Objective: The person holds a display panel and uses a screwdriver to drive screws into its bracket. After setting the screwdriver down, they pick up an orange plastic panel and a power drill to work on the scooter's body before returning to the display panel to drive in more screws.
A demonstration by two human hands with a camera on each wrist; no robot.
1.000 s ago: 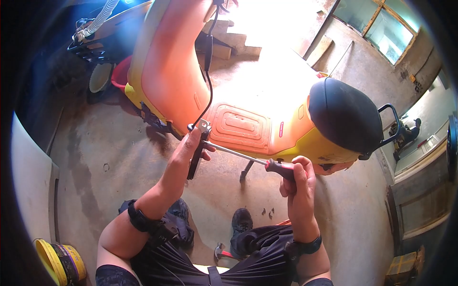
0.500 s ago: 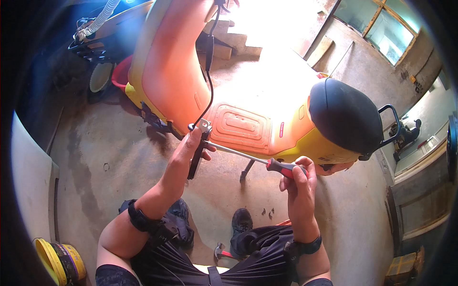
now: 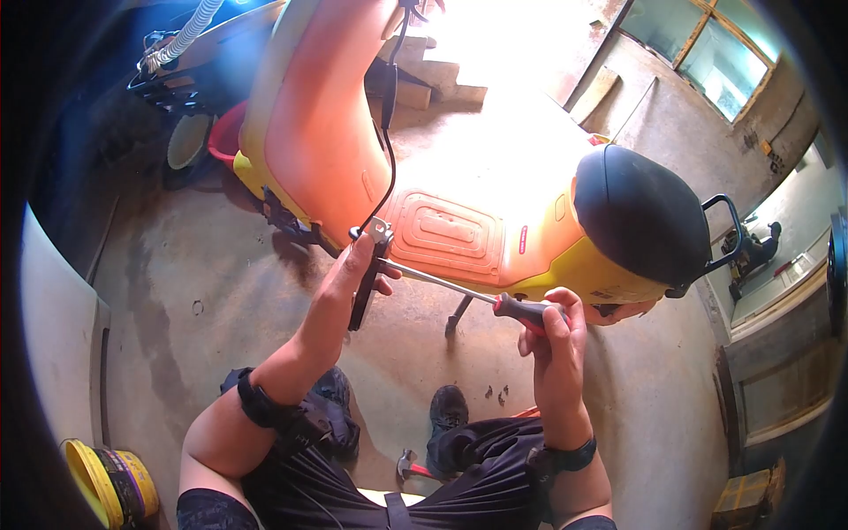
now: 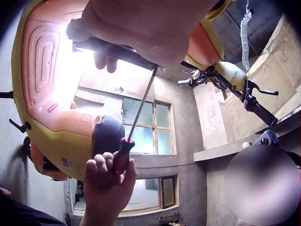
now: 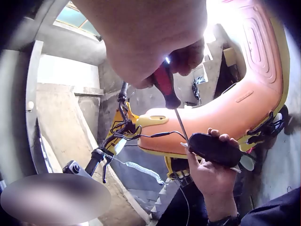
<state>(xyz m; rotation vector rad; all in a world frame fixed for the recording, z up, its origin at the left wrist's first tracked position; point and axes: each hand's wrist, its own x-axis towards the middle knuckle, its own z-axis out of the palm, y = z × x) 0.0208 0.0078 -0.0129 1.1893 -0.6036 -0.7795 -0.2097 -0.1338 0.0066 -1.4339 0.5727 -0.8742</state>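
Observation:
My left hand [image 3: 346, 276] holds a dark elongated part [image 3: 365, 291] with a metal bracket [image 3: 379, 230] at its upper end and a black cable running up from it. In the right wrist view the part is a black oval casing [image 5: 214, 149], with fingers wrapped round its edge. My right hand [image 3: 558, 344] grips the red and black handle of a screwdriver [image 3: 521, 309]. Its shaft reaches left to the side of the part; the left wrist view shows the shaft [image 4: 143, 104] meeting the part's edge. The exact contact of the tip is hidden.
An orange and yellow scooter [image 3: 446, 234] with a black seat [image 3: 638, 208] stands just beyond my hands. On the floor lie a hammer [image 3: 408, 466] near my shoe and small dark pieces. A yellow bucket [image 3: 110, 481] is at lower left, a red basin [image 3: 226, 134] behind the scooter.
The screwdriver handle has turned in my right hand, and the fingers have shifted slightly round it. My left hand and the part stay nearly still.

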